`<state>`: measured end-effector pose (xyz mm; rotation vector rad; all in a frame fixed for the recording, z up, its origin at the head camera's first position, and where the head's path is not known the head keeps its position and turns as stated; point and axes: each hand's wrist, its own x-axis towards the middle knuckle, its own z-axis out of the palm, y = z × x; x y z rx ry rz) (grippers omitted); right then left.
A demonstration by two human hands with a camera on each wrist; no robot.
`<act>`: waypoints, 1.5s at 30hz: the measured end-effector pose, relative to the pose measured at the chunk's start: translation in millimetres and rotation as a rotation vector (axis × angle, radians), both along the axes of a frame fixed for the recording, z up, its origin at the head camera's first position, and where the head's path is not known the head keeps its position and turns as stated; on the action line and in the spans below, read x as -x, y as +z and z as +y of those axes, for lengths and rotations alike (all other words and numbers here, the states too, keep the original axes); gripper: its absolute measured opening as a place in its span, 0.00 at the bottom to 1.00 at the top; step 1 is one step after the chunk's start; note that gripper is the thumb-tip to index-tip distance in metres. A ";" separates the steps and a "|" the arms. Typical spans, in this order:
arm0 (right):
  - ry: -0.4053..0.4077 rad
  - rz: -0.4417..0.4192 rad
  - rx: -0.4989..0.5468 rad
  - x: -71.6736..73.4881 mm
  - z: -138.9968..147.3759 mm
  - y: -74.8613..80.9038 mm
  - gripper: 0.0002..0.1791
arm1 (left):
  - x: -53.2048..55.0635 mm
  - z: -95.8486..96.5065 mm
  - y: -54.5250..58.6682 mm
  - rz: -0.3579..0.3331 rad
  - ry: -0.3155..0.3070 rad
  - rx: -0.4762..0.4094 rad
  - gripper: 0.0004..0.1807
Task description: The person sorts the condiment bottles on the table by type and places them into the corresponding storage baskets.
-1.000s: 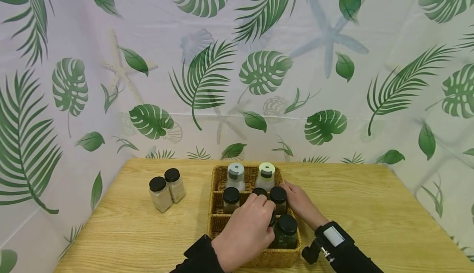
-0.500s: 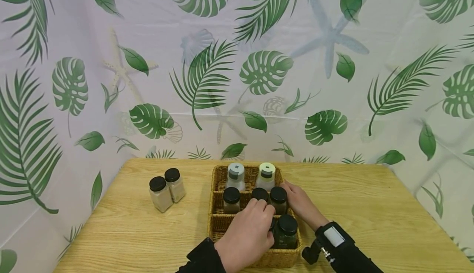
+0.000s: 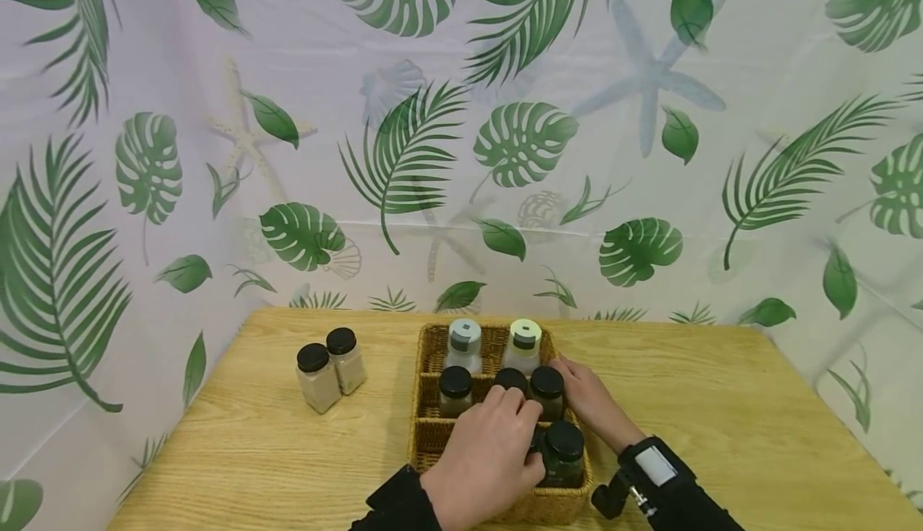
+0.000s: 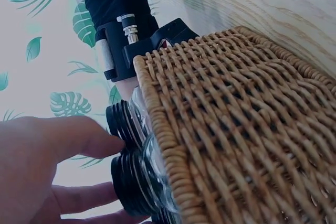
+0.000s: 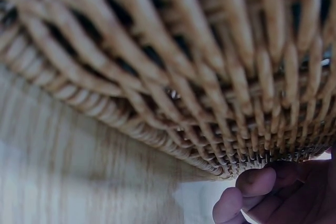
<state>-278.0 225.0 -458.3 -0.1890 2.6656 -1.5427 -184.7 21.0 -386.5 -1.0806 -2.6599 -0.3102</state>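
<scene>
A wicker basket [image 3: 416, 403] with three rows of compartments stands on the table. My left hand [image 3: 486, 455] reaches over its front row. There it holds a black-lidded glass jar [image 4: 131, 184] by the lid, the thumb on one side and fingers on the other. Close beside that jar in the same row stands another black-lidded jar [image 3: 563, 455]. My right hand [image 3: 594, 403] grips the basket's right side; its curled fingers [image 5: 256, 182] show against the wicker in the right wrist view. The held jar's body is mostly hidden by the hand and the basket wall.
The middle row bears a left jar [image 3: 456, 392], a centre jar [image 3: 510, 379] and a right jar [image 3: 548, 391], all black-lidded. Behind them stand a white-capped bottle [image 3: 465, 347] and a yellow-capped bottle [image 3: 524, 347]. Two pale-filled jars [image 3: 319, 379] sit left on the wooden table [image 3: 685, 387].
My left hand has come down slightly toward the front row, uncovering more of the middle row's centre lid. The right hand stays at the basket's side. The head view has shifted a little.
</scene>
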 end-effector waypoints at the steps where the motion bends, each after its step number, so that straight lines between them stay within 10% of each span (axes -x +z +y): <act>1: -0.003 -0.001 -0.001 0.0 0.4 -0.7 0.25 | -0.1 -0.4 -0.2 0.013 0.000 -0.014 0.20; 13: -0.002 -0.021 -0.007 -0.3 3.6 -2.7 0.26 | -3.1 -25.1 14.9 0.100 0.045 -0.220 0.14; 25: 0.015 -0.027 -0.056 -0.9 6.2 -1.3 0.28 | 22.8 -85.6 34.3 0.171 0.299 -0.293 0.10; 45: 0.035 -0.014 -0.047 -1.3 4.9 2.2 0.29 | 70.3 -153.2 13.9 0.133 0.501 -0.244 0.17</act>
